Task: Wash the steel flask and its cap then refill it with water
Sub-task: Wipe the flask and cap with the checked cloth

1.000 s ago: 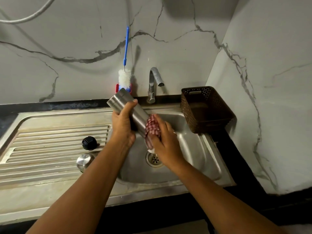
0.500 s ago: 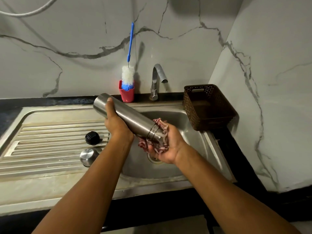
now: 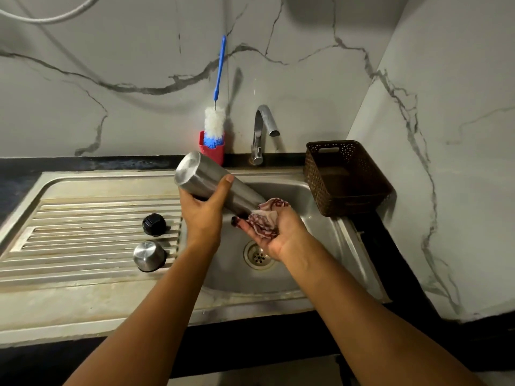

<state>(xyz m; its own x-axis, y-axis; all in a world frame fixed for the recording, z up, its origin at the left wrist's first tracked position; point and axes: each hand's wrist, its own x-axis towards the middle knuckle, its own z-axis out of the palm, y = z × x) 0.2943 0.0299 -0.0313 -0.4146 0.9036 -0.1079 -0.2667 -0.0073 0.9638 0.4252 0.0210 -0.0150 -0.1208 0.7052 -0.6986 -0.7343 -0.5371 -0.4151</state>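
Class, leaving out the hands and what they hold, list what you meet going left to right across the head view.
Steel cap on the drainboard, red brush holder, tap, brown basket. The black cap overlaps the steel cap, so it is left out.

Left hand (image 3: 202, 218) grips flask (image 3: 199, 176); right hand (image 3: 285, 239) seemingly cups cloth (image 3: 266, 221).

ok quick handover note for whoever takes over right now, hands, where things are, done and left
Left hand grips the steel flask near its base, mouth tilted down over the sink.
Right hand holds the scrub cloth at the flask's mouth end.
Black cap and steel cap lie on the drainboard, off the flask.
Done: caps removed, scrubbing under way.
Left: rinse, wash caps if unwashed, refill at the tap, which is not running.
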